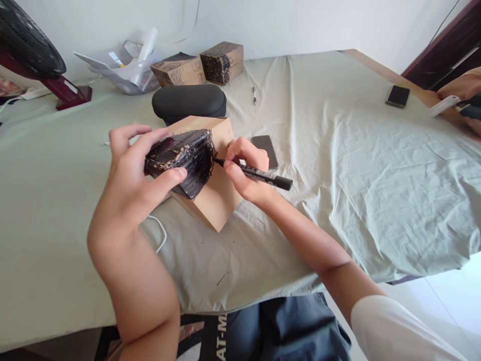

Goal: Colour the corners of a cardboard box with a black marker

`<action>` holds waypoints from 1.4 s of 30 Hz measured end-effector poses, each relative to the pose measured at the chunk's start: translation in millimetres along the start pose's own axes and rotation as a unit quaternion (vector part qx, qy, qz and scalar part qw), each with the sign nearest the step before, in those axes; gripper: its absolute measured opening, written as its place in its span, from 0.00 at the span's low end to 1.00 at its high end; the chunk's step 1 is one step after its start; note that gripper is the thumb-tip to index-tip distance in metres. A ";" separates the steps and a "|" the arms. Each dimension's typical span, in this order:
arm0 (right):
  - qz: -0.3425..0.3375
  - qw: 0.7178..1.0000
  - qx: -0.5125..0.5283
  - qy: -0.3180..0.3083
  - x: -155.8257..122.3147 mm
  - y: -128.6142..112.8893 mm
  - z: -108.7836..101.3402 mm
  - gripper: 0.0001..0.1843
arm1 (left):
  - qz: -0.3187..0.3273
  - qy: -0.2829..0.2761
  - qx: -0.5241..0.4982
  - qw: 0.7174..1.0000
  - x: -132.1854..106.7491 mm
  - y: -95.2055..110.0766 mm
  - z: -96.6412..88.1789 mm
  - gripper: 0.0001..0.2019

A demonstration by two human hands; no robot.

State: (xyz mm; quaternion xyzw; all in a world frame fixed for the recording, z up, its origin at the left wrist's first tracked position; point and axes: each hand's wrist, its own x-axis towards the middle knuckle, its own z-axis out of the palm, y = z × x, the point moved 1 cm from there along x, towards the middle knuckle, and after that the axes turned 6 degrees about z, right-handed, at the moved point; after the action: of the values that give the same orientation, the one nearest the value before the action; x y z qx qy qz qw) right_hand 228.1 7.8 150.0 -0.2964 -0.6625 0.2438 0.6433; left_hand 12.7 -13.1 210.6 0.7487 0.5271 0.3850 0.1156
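A tan cardboard box (223,201) stands tilted in front of me, part of it covered in dense black scribbling with ragged loops at the border. My left hand (137,170) grips the box at its blackened part, thumb on the near side and fingers over the far side. In my right hand (248,168) is a black marker pen (263,175), held like a writing pen. Its tip meets the box at the right border of the black area, and its thick end points right. The underside of the box is hidden.
Behind the box lies a black hard case (190,100). Two scribbled boxes (221,62) and a plastic basket (130,75) stand by the wall, with a fan (33,45) at left. A phone (265,150), a pen (254,95) and another phone (397,96) lie on the cloth. Another person's hand (462,87) shows far right.
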 end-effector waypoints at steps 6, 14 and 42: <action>-0.011 1.000 0.006 -0.021 -3.0 -2.9 5.4 0.09 | -0.028 0.019 -0.024 0.999 4.8 -9.4 4.2 0.45; -0.001 0.999 -0.011 -0.046 -16.4 -6.3 18.3 0.09 | -0.056 0.025 -0.041 0.997 4.7 -21.3 2.3 0.39; 0.177 0.863 -0.365 -0.300 -23.8 106.8 -25.1 0.20 | -0.038 -0.112 0.093 0.989 -2.9 -14.6 -18.1 0.36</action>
State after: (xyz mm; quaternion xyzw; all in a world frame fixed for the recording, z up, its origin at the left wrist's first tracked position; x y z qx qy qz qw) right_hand 261.5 64.9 59.3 -0.5346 -0.8017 0.1711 0.2055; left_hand -10.6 -13.7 213.1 0.7741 0.5723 0.2436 0.1179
